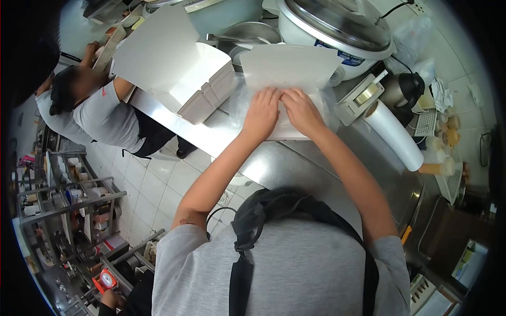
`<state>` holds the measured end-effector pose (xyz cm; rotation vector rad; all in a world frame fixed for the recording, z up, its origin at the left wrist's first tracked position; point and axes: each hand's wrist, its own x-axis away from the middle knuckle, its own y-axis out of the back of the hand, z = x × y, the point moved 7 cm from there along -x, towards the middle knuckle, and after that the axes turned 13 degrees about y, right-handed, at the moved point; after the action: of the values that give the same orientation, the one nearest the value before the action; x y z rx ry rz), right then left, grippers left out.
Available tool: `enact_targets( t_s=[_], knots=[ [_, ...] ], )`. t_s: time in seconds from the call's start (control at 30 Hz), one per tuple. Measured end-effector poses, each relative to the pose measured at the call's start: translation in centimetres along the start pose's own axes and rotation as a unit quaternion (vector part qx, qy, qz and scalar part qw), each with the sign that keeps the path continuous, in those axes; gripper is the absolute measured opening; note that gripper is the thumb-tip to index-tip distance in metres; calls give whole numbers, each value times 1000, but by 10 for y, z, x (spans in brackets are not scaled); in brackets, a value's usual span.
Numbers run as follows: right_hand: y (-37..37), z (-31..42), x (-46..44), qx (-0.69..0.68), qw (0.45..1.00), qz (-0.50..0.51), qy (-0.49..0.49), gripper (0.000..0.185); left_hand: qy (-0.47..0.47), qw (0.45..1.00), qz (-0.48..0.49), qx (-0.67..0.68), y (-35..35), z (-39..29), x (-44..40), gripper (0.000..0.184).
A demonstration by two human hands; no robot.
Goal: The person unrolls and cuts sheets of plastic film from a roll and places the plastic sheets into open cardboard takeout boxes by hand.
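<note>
A white cardboard box lies on the steel counter in front of me, its lid flap raised at the back. Thin clear plastic sheet spreads over it and sticks out past both sides. My left hand and my right hand rest side by side on the box at the foot of the flap. Their fingers are bent and pressed together on the plastic, fingertips almost touching. To the left, a stack of open white boxes stands with its lid up and its inside bare.
Behind the boxes are a metal bowl with utensils and a large rice cooker. On the right lie a tape dispenser, a plastic film roll and a dark kettle. A co-worker stands at the left; shelving fills the lower left.
</note>
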<state>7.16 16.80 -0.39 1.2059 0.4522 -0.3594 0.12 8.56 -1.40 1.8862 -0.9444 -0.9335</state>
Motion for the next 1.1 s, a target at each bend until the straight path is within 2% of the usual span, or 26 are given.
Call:
enact_targets(
  t_s=[0.07, 0.17, 0.27, 0.47, 0.57, 0.67, 0.7, 0.8, 0.83, 0.87, 0.9, 0.93, 0.97, 1.0, 1.07, 1.1],
  knots=[
    [-19, -14, 15, 36, 998, 44, -7, 37, -31, 993, 33, -113, -20, 1, 5, 83],
    [-32, -21, 41, 9, 990, 116, -74, 47, 9, 961, 214, -175, -47, 12, 16, 104],
    [-26, -13, 52, 55, 975, 190, -102, 58, 21, 930, 267, -252, -52, 13, 20, 107],
    [-20, -22, 64, 129, 936, 302, -131, 92, 92, 914, 307, -250, -47, 23, 23, 100],
    [-25, -31, 70, 144, 913, 357, -137, 98, 83, 943, 245, -209, -57, 38, 25, 87],
    [-20, -33, 63, 115, 909, 382, -121, 98, 43, 917, 226, -327, -64, 44, 27, 80],
    [-9, -27, 57, 93, 928, 344, -111, 95, 10, 909, 177, -378, -60, 40, 28, 67],
    [34, -16, 47, 51, 970, 219, -97, 82, 3, 981, 173, -86, 24, 23, 12, 45],
    [43, -16, 51, 45, 978, 173, -110, 76, 14, 996, 77, 31, 77, 22, -3, 41],
    [51, -15, 53, 37, 983, 127, -125, 71, 62, 997, 14, 31, 118, 32, -12, 43],
    [62, -10, 50, 41, 984, 108, -136, 54, 108, 993, -47, 32, 150, 47, -18, 44],
    [63, -10, 52, 46, 984, 96, -140, 53, 139, 984, -100, 43, 171, 71, -19, 46],
    [63, -13, 54, 54, 985, 83, -144, 52, 160, 985, -60, 27, 165, 112, -26, 49],
    [63, -15, 56, 62, 985, 70, -146, 52, 216, 970, 31, 102, 150, 152, -30, 47],
    [60, -17, 59, 62, 986, 49, -149, 51, 305, 909, 205, 195, 133, 183, -29, 44],
    [58, -18, 61, 60, 986, 38, -152, 50, 317, 901, 215, 206, 132, 185, -29, 43]
  ],
)
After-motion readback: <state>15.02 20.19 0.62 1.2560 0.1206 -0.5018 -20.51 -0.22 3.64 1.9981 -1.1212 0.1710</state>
